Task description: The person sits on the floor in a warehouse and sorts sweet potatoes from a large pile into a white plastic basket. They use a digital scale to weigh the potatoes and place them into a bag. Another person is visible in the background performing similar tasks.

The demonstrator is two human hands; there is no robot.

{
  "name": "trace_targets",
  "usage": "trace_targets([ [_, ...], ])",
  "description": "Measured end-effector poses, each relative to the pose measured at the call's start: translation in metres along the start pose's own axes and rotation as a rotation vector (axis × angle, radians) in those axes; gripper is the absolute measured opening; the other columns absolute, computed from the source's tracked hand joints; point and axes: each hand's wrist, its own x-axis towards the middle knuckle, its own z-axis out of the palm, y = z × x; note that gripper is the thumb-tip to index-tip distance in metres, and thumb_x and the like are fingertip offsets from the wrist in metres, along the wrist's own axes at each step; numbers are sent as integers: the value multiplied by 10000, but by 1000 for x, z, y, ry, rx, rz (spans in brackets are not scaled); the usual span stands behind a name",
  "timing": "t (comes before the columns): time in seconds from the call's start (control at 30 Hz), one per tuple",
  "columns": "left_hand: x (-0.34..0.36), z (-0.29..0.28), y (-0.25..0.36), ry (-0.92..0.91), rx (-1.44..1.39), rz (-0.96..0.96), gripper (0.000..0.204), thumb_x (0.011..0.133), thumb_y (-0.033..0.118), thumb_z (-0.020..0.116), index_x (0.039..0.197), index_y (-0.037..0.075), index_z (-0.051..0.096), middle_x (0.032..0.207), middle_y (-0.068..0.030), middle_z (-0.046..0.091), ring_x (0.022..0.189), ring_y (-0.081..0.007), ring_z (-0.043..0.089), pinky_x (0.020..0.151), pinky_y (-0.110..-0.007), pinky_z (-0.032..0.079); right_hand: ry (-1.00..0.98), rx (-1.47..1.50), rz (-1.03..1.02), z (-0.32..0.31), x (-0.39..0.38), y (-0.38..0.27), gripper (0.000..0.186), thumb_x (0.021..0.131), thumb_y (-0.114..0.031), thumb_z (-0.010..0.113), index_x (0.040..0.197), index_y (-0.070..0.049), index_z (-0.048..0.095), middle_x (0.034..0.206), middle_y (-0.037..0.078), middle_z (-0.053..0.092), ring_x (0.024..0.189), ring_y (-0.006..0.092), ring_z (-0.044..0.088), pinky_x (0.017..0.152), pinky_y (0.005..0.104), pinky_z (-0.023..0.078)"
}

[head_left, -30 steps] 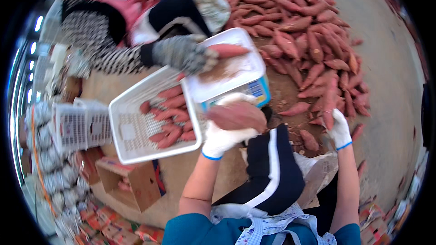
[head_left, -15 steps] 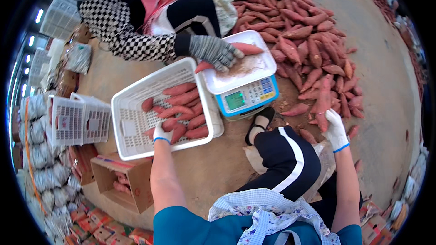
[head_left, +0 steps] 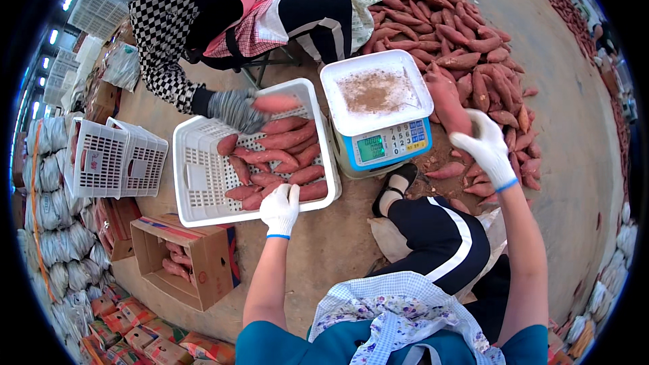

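My right hand [head_left: 488, 147], in a white glove, has its fingers and thumb at the lower end of a large, motion-blurred sweet potato [head_left: 445, 98], held up beside the scale. My gloved left hand [head_left: 280, 211] is at the near rim of a white plastic crate [head_left: 181, 192], fingers closed and bunched together. Whether it grips the rim or something else is hidden. Several sweet potatoes [head_left: 287, 138] lie in the crate. Over its far side, a co-worker's grey-gloved hand [head_left: 236, 109] holds another sweet potato [head_left: 276, 103]. A blue digital scale [head_left: 385, 145] stands right of the crate, its white tray [head_left: 412, 109] bearing only brown dirt.
A large sweet potato heap [head_left: 466, 40] spreads over the floor at the right. The co-worker [head_left: 203, 17] sits across from me. White crates [head_left: 115, 159] and an open cardboard box [head_left: 209, 263] with sweet potatoes stand left. My shoe [head_left: 395, 186] is below the scale.
The co-worker's hand has moved from the scale tray to the crate with a sweet potato. My right hand has lifted its sweet potato toward the scale. My left hand has shifted right along the crate.
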Motion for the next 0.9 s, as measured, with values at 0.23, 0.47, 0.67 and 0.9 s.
trace_targets([
  [0.23, 0, 4, 5, -40, -9, -99, 349, 886, 450, 551, 821, 131, 677, 776, -140, 676, 700, -334, 652, 639, -459, 499, -30, -623, -294, 82, 87, -59, 382, 656, -297, 699, 970, -87, 645, 978, 155, 649, 962, 337, 627, 828, 442, 512],
  [0.47, 1, -2, 6, -61, -12, -94, 348, 890, 436, 550, 822, 116, 670, 774, -144, 675, 709, -341, 649, 659, -459, 502, -77, -640, -291, 76, 84, -71, 658, 687, -452, 719, 1183, -36, 599, 1072, 189, 637, 1001, 344, 620, 876, 417, 495],
  [0.67, 3, 0, 9, -82, 18, -87, 350, 895, 433, 545, 825, 114, 669, 770, -149, 671, 706, -340, 648, 651, -461, 500, 147, -397, -270, 67, 90, -45, 638, 729, -467, 682, 1175, -18, 602, 1124, 197, 625, 1053, 342, 603, 916, 419, 479],
  [0.9, 6, -5, 6, -96, 22, -92, 349, 898, 432, 539, 824, 116, 667, 770, -151, 669, 704, -344, 647, 647, -466, 497, 77, -479, -274, 91, 94, -69, 669, 720, -465, 688, 1228, -43, 578, 1148, 199, 615, 1072, 346, 594, 937, 417, 469],
])
